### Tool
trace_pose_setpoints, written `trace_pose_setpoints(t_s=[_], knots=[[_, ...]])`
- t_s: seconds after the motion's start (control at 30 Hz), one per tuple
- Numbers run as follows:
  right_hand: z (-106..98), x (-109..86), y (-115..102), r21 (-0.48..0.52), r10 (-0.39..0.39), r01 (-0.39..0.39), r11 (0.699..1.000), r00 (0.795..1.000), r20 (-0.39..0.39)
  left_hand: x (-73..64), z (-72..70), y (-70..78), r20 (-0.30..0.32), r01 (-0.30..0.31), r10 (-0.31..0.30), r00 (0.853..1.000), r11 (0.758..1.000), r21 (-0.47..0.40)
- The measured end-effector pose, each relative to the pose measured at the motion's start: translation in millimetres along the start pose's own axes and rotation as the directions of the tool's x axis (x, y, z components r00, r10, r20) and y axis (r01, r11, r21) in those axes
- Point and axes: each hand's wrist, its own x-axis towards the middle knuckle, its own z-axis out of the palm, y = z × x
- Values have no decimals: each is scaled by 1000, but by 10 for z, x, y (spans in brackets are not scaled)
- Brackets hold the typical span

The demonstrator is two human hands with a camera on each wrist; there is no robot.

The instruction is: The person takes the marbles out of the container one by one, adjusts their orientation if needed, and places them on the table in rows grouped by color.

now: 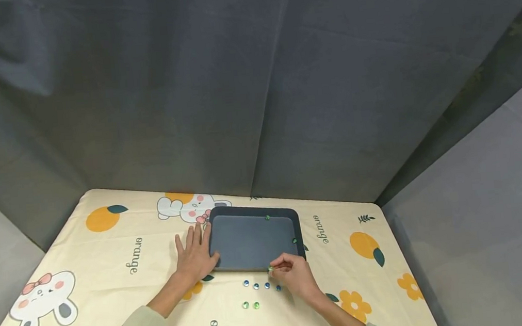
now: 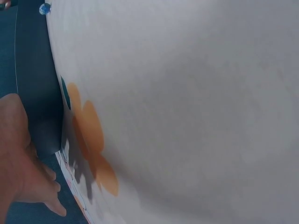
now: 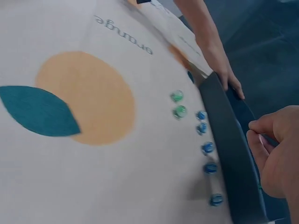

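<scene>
A dark rectangular tray [image 1: 253, 238] lies on the cloth, with one green glass bead [image 1: 268, 218] at its far side and another green bead [image 1: 295, 241] by its right wall. My left hand [image 1: 196, 259] rests at the tray's left edge, fingers spread and straight, thumb over the rim. Above the near rim, my right hand [image 1: 293, 276] pinches a green glass bead [image 1: 270, 269] between thumb and fingertips; the right wrist view hides that bead. Several blue beads [image 3: 208, 148] lie in a row in front of the tray. Closer to me sit two green beads [image 3: 180, 111].
A cream cloth [image 1: 161, 301] printed with oranges, flowers and rabbits covers the table. Grey curtains [image 1: 167, 98] hang behind it and at both sides.
</scene>
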Motion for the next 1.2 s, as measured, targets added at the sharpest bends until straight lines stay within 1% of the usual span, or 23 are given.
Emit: trace_pose_setpoints(t_s=[0.23, 0.43, 0.67, 0.87, 1.1, 1.2], knots=[[77, -143, 90, -16, 32, -32, 999, 999, 3, 9, 2, 0, 4, -1, 1, 1000, 1000, 3], [145, -264, 167, -1, 50, -50, 999, 998, 34, 22, 20, -11, 15, 1, -1, 1000, 1000, 12], [218, -383, 174, -26, 78, -77, 997, 996, 52, 32, 35, -8, 20, 8, -8, 1000, 1000, 19], [272, -448, 212, -46, 87, -85, 995, 995, 53, 33, 34, -16, 14, 3, -3, 1000, 1000, 4], [341, -466, 300, -51, 77, -75, 996, 996, 52, 26, 31, -22, 7, 2, -2, 1000, 1000, 7], [358, -472, 317, -53, 91, -88, 995, 994, 54, 23, 29, -18, 9, 2, -2, 1000, 1000, 5]])
